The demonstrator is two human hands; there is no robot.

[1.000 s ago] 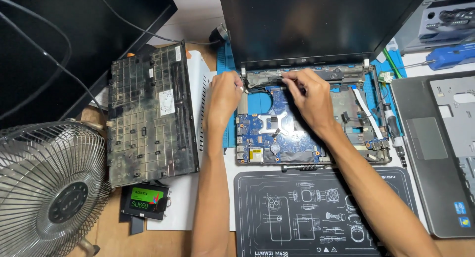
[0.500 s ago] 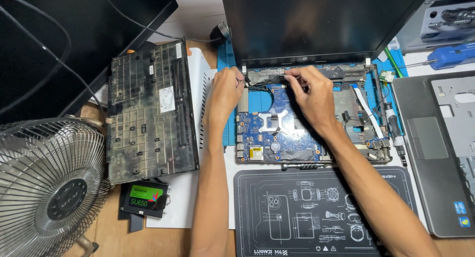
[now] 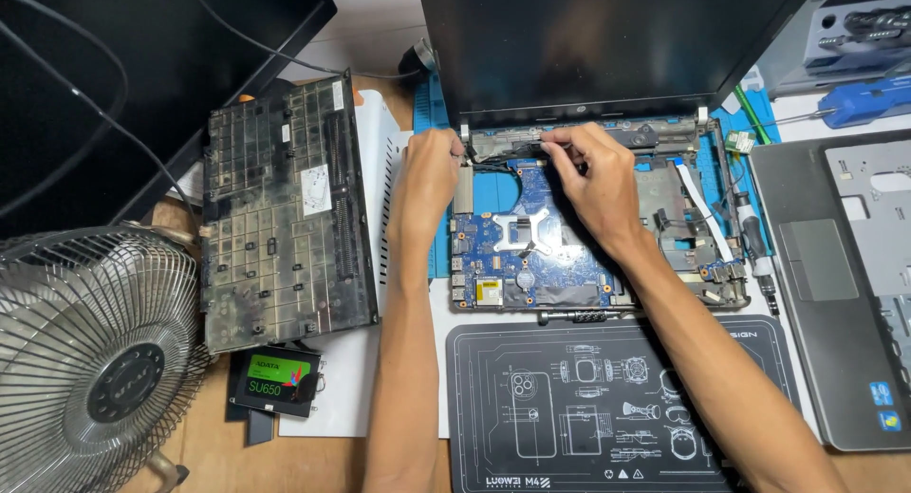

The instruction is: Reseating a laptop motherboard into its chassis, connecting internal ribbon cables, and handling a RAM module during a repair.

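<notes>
- Landmark: opened laptop base [image 3: 588, 232], blue circuit board [image 3: 531, 251] exposed, dark screen upright behind it.
- Far left of it: wire-guard fan [image 3: 90, 360]; nearer, an upturned keyboard panel [image 3: 285, 213] with a small green-labelled drive [image 3: 275, 379] below.
- Left hand [image 3: 429, 175]: on the base's left hinge corner, fingers curled, pinching something small; what, cannot tell. Barely shifted over the last second.
- Right hand [image 3: 593, 175]: at the hinge strip [image 3: 607, 132], fingertips pinching a thin black cable [image 3: 531, 144]; it has crept slightly left along the strip, so work stays at the hinge.
- In the base: board only, with ribbon cable [image 3: 697, 204] on the right.
- Right of it: grey palm-rest cover [image 3: 835, 265].
</notes>
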